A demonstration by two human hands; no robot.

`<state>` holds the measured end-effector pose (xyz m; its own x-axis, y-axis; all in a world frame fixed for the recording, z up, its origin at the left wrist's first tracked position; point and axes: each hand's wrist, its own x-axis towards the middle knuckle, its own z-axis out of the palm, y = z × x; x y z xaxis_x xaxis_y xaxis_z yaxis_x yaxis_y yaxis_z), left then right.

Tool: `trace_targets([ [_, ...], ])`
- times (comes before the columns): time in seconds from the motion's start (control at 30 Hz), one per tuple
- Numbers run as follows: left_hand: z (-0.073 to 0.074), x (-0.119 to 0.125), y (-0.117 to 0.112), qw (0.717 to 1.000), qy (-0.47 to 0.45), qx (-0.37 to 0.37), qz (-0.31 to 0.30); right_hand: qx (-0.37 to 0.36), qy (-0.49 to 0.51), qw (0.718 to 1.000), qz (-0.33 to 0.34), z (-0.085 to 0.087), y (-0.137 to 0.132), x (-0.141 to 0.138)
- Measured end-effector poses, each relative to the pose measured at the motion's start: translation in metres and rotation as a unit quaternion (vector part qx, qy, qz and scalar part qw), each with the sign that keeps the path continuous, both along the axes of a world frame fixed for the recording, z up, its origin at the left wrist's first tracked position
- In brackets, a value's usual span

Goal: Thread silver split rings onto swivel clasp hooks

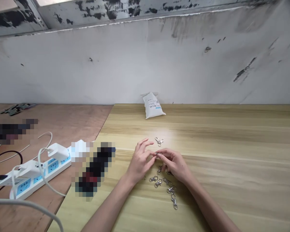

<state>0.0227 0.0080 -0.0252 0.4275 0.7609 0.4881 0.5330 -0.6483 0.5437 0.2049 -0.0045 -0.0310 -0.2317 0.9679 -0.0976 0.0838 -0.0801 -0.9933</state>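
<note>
Between the fingertips of both hands is a small silver swivel clasp (157,153), mostly covered by the fingers. My left hand (141,158) pinches one end with thumb and index finger, its other fingers raised and apart. My right hand (174,163) grips the other end, its fingers curled inward. Just beyond the hands lies a little group of clasps (159,141). Several loose clasps (158,183) are scattered on the wooden table (244,174) between my forearms, some partly hidden under the right hand.
A white plastic packet (153,105) with a printed label rests near the wall. At the left, a power strip (53,166) with plugged-in chargers and cables lies on a brownish surface. A blurred dark object (96,169) is left of my left hand.
</note>
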Motion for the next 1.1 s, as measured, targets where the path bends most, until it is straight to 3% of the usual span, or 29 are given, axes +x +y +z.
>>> trace_targets([
  [0.27, 0.003, 0.001, 0.001, 0.997, -0.024, -0.027, 0.068, 0.009, 0.014, 1.000, -0.014, -0.006, 0.001, 0.000],
  [0.37, 0.003, 0.001, 0.001, 0.996, -0.020, -0.029, 0.082, 0.106, -0.063, 0.992, -0.039, -0.009, -0.001, -0.002],
  [0.47, 0.004, 0.001, 0.000, 0.995, -0.005, -0.026, 0.098, 0.230, -0.163, 0.959, -0.027, -0.008, -0.004, -0.003],
  [0.53, 0.005, 0.001, 0.000, 0.994, 0.016, -0.023, 0.107, 0.270, -0.189, 0.944, -0.008, -0.005, -0.004, -0.004],
  [0.8, 0.008, 0.005, -0.001, 0.991, 0.075, 0.016, 0.105, 0.256, -0.251, 0.933, -0.033, -0.002, 0.001, -0.007],
  [0.97, 0.007, 0.007, -0.002, 0.991, 0.088, 0.021, 0.096, 0.246, -0.197, 0.949, -0.001, -0.004, 0.004, -0.006],
  [1.1, 0.008, 0.006, -0.001, 0.991, 0.089, 0.024, 0.093, 0.237, -0.161, 0.958, -0.019, -0.003, 0.006, -0.007],
])
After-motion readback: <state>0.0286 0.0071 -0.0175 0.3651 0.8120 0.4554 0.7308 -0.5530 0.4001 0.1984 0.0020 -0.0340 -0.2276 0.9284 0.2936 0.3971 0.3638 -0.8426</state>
